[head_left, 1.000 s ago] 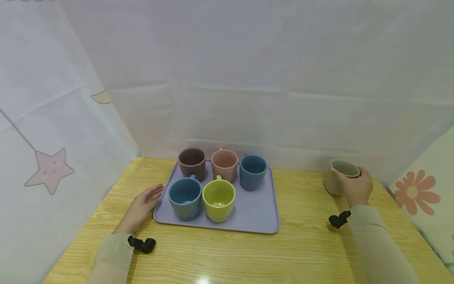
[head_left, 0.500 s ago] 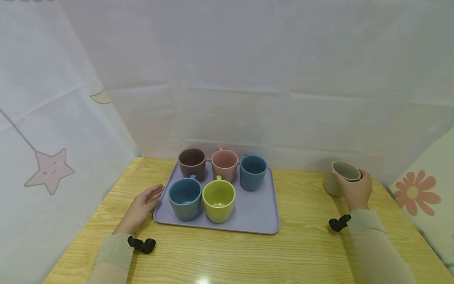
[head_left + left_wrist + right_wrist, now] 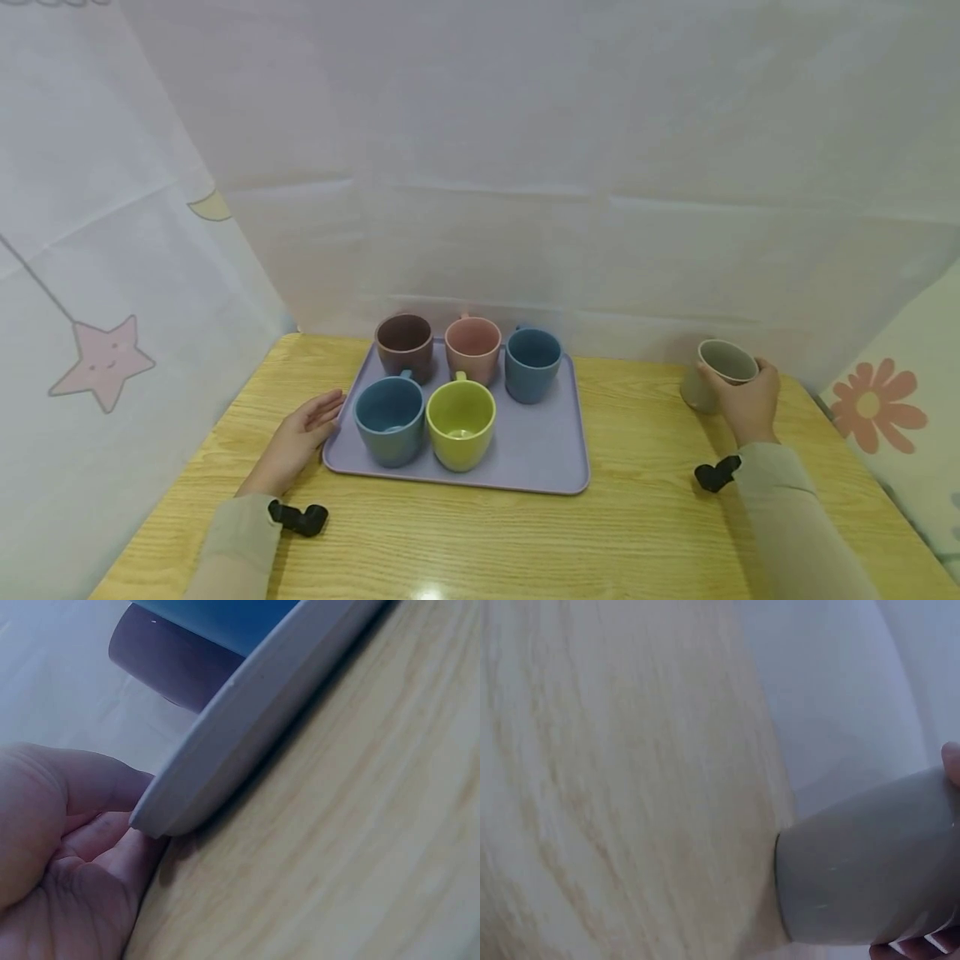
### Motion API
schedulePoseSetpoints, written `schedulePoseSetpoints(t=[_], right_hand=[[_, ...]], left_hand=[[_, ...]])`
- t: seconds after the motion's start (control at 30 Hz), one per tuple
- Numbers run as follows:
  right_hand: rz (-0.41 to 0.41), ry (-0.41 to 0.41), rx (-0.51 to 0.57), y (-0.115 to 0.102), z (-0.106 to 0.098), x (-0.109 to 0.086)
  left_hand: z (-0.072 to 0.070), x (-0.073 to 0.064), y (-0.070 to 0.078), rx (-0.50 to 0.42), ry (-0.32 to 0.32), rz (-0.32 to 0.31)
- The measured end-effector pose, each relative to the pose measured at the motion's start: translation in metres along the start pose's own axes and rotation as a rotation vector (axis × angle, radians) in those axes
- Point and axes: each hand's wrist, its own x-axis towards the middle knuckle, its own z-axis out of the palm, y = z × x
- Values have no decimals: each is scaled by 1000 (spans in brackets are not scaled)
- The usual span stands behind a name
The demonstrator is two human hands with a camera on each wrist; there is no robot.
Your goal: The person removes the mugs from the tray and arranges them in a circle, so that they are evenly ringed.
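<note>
At the back right of the table, my right hand [image 3: 752, 407] grips a grey-beige mug [image 3: 705, 387] near its rim, thumb on the near left and fingers on the right. The right wrist view shows that mug [image 3: 862, 862] with its base close to the wood and fingertips at its upper part. My left hand [image 3: 296, 442] lies at the left edge of the lavender tray [image 3: 536, 454], fingers relaxed and extended. In the left wrist view, the fingers meet the corner of the tray [image 3: 225, 742].
The tray bears a brown mug [image 3: 408, 358], a pink mug [image 3: 474, 362], a dark blue mug [image 3: 532, 375], a lighter blue mug [image 3: 390, 433] and a yellow-green mug [image 3: 461, 437]. A white cloth [image 3: 480, 208] hangs behind the wooden table [image 3: 480, 542].
The grey-beige mug in my right hand has shifted slightly left and tilted a little more toward me. My left hand and the tray keep their places.
</note>
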Motion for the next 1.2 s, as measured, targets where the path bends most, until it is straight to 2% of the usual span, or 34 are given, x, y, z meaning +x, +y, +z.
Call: schedulePoseSetpoints(t=[0.13,0.23,0.33,0.53,0.67,0.73,0.83,1.0,1.2], right_hand=[[-45,-52,-92,-10,-5,-2],[-127,-71,-190,-23,-11,-6],[-211,-58,-225,-44,-10,-15],[-354,-59,-137,-89,18,-42],[-469,-79,-40,-104,43,-57],[-499,-102,2,-109,57,-65],[-521,-147,53,-115,78,-76],[-509,-247,105,-122,108,-92],[-424,-332,129,-126,139,-102]], left_hand=[[0,-1,1,3,8,-2],[1,-2,3,2,4,-3],[1,-2,3,9,3,0],[-1,-1,3,15,9,12],[0,-1,3,16,6,3],[0,-2,3,22,8,-2],[2,-2,4,22,12,-4],[3,-2,6,0,2,-5],[1,-3,6,-6,0,-1]])
